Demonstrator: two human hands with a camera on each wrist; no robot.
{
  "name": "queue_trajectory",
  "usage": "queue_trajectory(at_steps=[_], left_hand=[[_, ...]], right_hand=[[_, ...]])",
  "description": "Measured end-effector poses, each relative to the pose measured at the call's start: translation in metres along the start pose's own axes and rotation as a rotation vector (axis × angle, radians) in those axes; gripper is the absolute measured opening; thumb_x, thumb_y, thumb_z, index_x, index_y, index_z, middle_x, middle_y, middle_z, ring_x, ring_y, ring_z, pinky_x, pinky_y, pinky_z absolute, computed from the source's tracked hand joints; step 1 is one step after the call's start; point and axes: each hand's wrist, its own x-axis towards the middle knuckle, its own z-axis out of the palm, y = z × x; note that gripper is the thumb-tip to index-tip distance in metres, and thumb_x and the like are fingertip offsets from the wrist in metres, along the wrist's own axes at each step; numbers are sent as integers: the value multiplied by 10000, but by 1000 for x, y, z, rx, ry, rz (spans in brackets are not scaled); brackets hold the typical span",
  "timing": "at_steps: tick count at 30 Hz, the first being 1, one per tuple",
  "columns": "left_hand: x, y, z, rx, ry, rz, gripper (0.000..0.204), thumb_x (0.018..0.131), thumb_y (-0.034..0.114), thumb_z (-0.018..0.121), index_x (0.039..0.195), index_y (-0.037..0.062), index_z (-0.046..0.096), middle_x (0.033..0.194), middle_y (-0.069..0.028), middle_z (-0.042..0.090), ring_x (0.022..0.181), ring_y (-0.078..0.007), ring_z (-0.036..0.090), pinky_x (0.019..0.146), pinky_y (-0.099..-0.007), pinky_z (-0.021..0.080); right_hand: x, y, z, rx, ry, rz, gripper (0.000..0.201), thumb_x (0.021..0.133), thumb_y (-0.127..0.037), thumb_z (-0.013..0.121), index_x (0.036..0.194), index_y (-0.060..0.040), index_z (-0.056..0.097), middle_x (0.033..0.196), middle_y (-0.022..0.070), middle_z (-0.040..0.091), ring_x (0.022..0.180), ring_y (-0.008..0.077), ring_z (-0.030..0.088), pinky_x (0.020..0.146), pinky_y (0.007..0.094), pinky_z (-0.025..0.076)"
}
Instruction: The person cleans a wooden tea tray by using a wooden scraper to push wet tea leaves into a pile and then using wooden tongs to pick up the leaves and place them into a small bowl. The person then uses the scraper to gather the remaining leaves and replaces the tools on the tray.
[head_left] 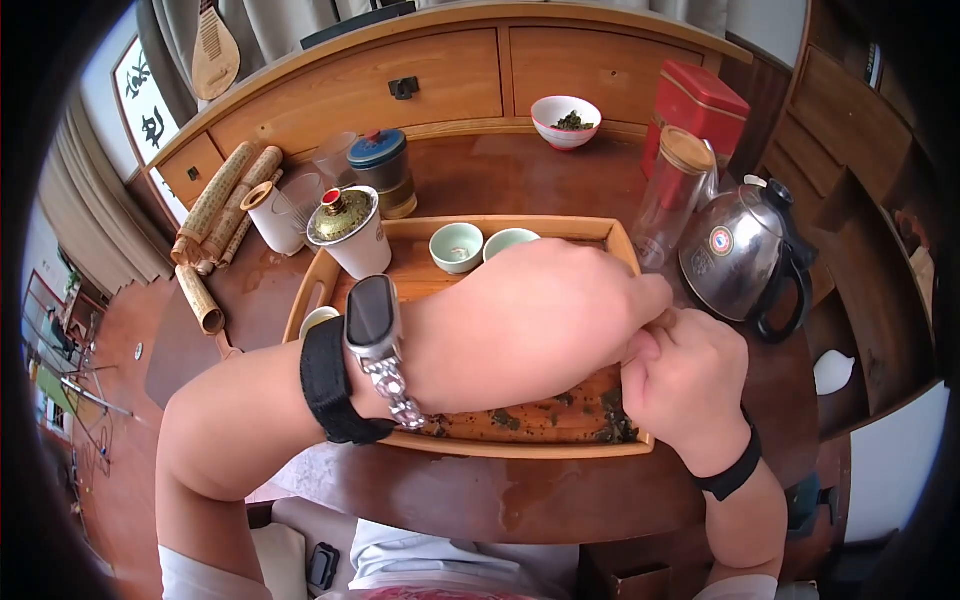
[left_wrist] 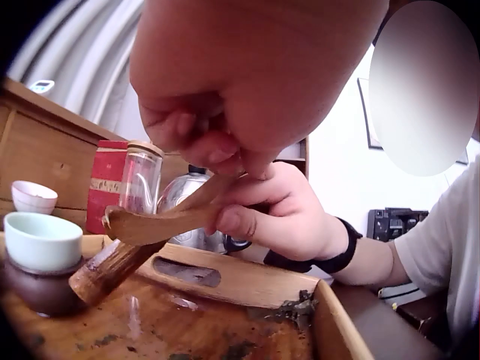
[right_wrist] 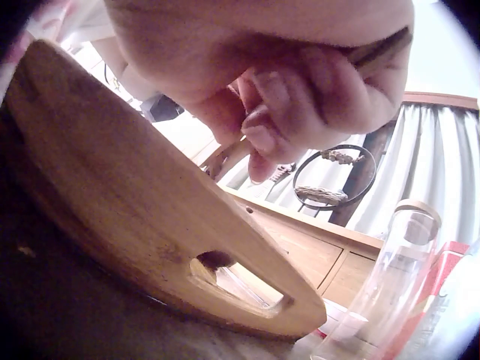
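My left hand point(head_left: 530, 310) reaches across the tray, its fingers bent and meeting my right hand point(head_left: 690, 385) over the tray's right side. In the left wrist view, my right thumb and fingers pinch a light wooden strip point(left_wrist: 161, 226) with a curved tip. Behind it slants a thicker brown wooden stick point(left_wrist: 112, 274), whose upper end runs up to my left fingertips, which pinch it. I cannot tell whether the two pieces are joined. Below lies the wooden tray point(head_left: 530, 447), strewn with wet tea leaves point(head_left: 615, 420). Pale green cups point(head_left: 457, 262) stand at its far side.
A steel kettle point(head_left: 725, 255), a glass jar with a wooden lid point(head_left: 670, 190) and a red tin point(head_left: 705, 105) stand right. A bowl of leaves point(head_left: 565, 135) sits at the back. Left are a lidded white cup point(head_left: 355, 245), a blue-lidded jar point(head_left: 385, 170) and bamboo rolls point(head_left: 215, 205).
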Motion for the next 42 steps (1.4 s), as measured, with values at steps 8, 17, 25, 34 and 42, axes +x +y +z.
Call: queue_trajectory(at_steps=[8, 17, 25, 34, 42], left_hand=[[-33, 6, -20, -115, 332, -19, 165, 824, 9, 646, 975, 35, 581, 864, -108, 615, 720, -288, 610, 630, -349, 501], [-96, 6, -61, 278, 202, -212, 157, 815, -52, 598, 965, -23, 562, 862, -124, 601, 730, -273, 600, 656, -333, 497], [-91, 12, -50, 534, -257, -37, 322, 717, 63, 622, 1028, -10, 583, 1031, -127, 570, 890, -277, 578, 750, -369, 498], [-80, 24, -31, 541, -234, 200, 275, 712, 107, 628, 979, 49, 593, 978, -54, 585, 923, -232, 602, 711, -320, 512], [-87, 34, -47, 515, -66, 271, 269, 690, 72, 650, 953, 28, 615, 949, -90, 588, 854, -242, 613, 659, -313, 509]], right_hand=[[5, -1, -7, 5, -77, -32, 166, 727, -205, 713, 746, -105, 582, 633, 37, 495, 584, 229, 541, 517, 355, 432], [1, 9, -1, -1, -58, 25, 193, 765, -195, 706, 702, -97, 553, 614, 45, 498, 569, 222, 543, 521, 346, 438], [1, 11, 1, 39, -35, 36, 177, 772, -187, 699, 702, -89, 569, 613, 56, 510, 574, 232, 557, 523, 354, 445], [2, 11, -3, -2, -78, 85, 173, 790, -192, 682, 703, -80, 582, 636, 69, 542, 610, 240, 579, 560, 353, 468], [1, 13, -1, -37, -91, 163, 163, 810, -192, 662, 726, -72, 592, 668, 80, 553, 649, 258, 590, 593, 374, 480]])
